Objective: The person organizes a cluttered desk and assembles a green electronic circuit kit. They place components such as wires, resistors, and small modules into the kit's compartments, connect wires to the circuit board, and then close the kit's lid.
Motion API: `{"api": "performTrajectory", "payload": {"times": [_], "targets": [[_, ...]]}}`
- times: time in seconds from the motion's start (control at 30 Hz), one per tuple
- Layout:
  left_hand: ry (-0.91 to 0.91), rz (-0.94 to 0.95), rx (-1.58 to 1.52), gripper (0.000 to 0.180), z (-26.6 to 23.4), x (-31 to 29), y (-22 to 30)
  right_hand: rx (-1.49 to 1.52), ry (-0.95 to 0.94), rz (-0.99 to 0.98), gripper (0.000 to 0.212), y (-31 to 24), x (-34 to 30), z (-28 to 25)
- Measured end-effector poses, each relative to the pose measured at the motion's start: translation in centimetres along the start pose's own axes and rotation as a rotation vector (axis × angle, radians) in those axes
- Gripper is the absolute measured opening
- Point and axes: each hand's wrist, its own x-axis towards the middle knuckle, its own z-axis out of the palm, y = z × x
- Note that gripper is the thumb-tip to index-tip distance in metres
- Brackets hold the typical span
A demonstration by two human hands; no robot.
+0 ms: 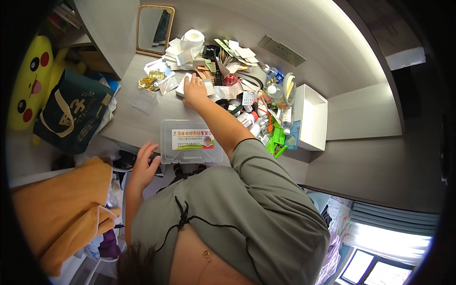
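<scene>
dressed in a loose, short-sleeved grey-green top, tied at the front with 1 thin black cord; also wearing a fine gold necklace.

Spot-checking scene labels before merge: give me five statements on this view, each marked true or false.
1. The left hand touches the mirror. False: the left hand, fingers spread, is beside the clear plastic box.
2. The right hand is over the desk, beyond the clear plastic box. True.
3. The mirror stands left of the paper roll. True.
4. The open white box lies left of the clear plastic box. False: the open white box is to its right.
5. The yellow plush toy is at far right. False: the yellow plush toy is at far left.
</scene>
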Motion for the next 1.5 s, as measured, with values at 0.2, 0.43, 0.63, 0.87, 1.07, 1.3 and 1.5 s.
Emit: {"api": "performTrajectory", "payload": {"times": [0.2,0.43,0.63,0.87,1.07,1.3,1.5], "targets": [[0.084,-0.01,-0.085,0.038,-0.4,-1.8,-0.6,-0.082,-0.105,-0.042,0.113,-0.6,1.0,-3.2],[0.168,0.023,-0.236,0.032,-0.8,-0.9,-1.9,0.328,0.33,-0.074,0.119,1.6,-3.3,-8.1],[0.043,0.067,-0.316,0.035,-0.3,3.3,-0.4,0.736,0.427,-0.18,0.128,4.1,-6.5,-12.5],[-0.243,-0.332,-1.136,0.061,2.1,8.5,7.5,1.107,0.633,-0.233,0.134,1.9,-13.8,-14.0],[-0.357,-0.288,-1.642,0.057,5.2,13.2,4.7,0.795,0.483,-0.455,0.136,0.0,-20.9,-13.7],[-0.128,0.328,-1.39,0.051,5.3,12.8,9.2,1.538,0.268,-0.226,0.088,1.0,-26.2,-14.6],[-0.13,1.005,-0.78,0.09,0.4,10.3,22.0,0.279,1.31,-0.53,0.07,5.5,-26.5,-27.3]]}}
